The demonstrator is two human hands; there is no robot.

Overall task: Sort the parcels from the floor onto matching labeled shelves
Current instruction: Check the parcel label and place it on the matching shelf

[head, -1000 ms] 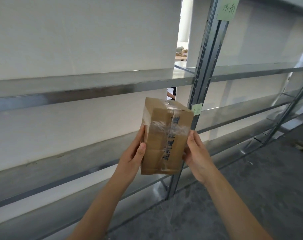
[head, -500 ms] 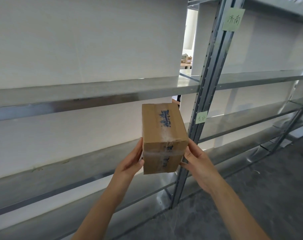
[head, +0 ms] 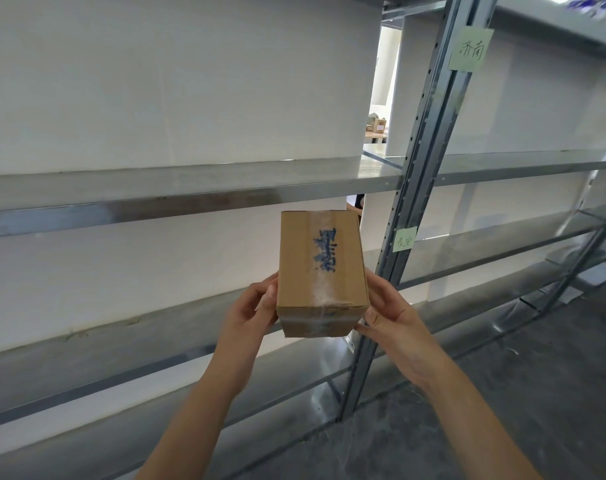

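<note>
A taped brown cardboard box (head: 320,271) is gripped between the left hand (head: 251,315) and right hand (head: 393,315), before grey metal shelves (head: 190,188).

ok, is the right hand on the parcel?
Touching. Head view: the right hand grips the parcel at its right side, thumb against the lower front corner.

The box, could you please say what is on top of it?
Blue handwriting and clear tape on the box; the writing is too blurred to read. Contents are hidden.
</note>
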